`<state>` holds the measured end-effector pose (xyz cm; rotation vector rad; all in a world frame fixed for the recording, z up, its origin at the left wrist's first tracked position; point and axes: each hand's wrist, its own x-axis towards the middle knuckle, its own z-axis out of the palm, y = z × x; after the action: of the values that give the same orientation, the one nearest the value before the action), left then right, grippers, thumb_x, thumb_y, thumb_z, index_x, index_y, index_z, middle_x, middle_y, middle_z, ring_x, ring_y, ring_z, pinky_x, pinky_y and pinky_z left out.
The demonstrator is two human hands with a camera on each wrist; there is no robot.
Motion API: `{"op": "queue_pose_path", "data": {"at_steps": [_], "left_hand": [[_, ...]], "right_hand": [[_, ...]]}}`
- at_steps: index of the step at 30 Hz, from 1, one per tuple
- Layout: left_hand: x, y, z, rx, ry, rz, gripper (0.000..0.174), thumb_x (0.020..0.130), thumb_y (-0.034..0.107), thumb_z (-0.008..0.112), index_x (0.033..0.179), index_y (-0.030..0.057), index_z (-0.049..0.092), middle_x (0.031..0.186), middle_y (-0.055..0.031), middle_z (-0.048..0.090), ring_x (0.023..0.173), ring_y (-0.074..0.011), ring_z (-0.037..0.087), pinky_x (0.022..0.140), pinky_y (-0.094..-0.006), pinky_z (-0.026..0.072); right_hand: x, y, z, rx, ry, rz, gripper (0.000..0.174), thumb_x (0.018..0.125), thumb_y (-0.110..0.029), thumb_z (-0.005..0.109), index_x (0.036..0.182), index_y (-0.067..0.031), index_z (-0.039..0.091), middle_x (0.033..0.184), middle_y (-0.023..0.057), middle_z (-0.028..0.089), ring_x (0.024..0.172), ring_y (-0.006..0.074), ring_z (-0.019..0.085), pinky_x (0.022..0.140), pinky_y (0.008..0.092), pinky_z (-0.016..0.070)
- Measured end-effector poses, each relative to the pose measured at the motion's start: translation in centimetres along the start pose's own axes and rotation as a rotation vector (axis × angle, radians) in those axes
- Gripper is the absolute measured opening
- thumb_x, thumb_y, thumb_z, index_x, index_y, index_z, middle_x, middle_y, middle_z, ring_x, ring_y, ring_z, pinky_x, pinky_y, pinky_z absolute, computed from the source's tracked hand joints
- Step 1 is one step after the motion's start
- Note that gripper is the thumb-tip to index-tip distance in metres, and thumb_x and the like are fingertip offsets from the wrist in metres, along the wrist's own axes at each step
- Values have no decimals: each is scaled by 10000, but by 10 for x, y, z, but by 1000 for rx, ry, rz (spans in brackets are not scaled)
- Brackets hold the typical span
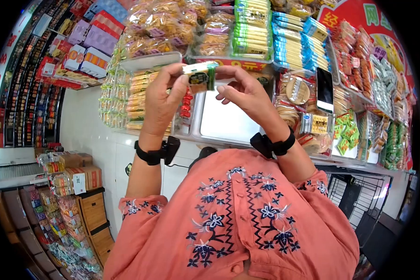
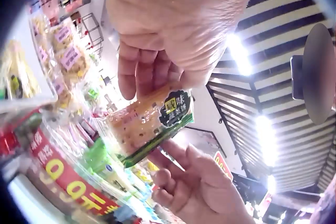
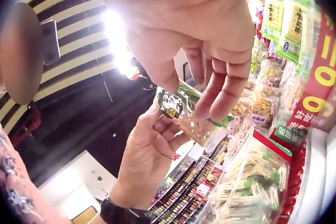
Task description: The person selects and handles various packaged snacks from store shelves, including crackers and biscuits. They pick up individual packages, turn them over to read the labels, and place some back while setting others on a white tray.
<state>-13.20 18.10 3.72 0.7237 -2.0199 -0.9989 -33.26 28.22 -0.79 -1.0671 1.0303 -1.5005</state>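
Observation:
A small cracker packet (image 1: 199, 79) with a green edge and dark label is held up above the display bins. The left hand (image 1: 165, 95) pinches one end between thumb and fingers; in the left wrist view the packet (image 2: 149, 121) shows its crackers through clear wrap. At the other end is the right hand (image 1: 249, 95), its fingers bent at the packet's green edge; the right wrist view shows thumb and fingers of the right hand (image 3: 194, 29) gripping the packet (image 3: 189, 113). Below the hands is a white tray (image 1: 226, 119).
Bins of wrapped snacks surround the tray, with blue packs (image 1: 289, 44) and green packs (image 1: 252, 28) behind. A phone (image 1: 325, 90) lies on packets at the right. Cartons (image 1: 86, 172) and shelves (image 1: 28, 88) stand at the left.

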Motion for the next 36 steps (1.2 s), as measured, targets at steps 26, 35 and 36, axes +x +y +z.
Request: {"op": "queue_pose_path", "data": {"at_steps": [26,35,36], "left_hand": [[-47,-39,73,-520,-26,-525,376,1017,194,567,1333,1,501,1131,-69,649,939,-111,638,732,-276,541],[-54,-39,67,-536,73,-502,379,1001,185,591,1310,-22,515,1005,-57,657,874,-106,628,709,-246,534],[-54,-39,67,-535,78,-502,381,1002,187,592,1311,-21,514,1002,-54,656,873,-104,626,710,-246,534]], "right_hand": [[-34,37,-33,425,177,239,325,986,-159,613,1238,24,521,1059,136,678,859,221,735,733,309,624],[-41,37,-27,418,153,251,289,1005,-192,565,1196,18,512,1053,130,667,887,231,735,751,308,617],[-42,38,-27,415,150,252,289,1005,-191,566,1198,17,510,1055,131,666,889,232,734,752,309,618]]}}
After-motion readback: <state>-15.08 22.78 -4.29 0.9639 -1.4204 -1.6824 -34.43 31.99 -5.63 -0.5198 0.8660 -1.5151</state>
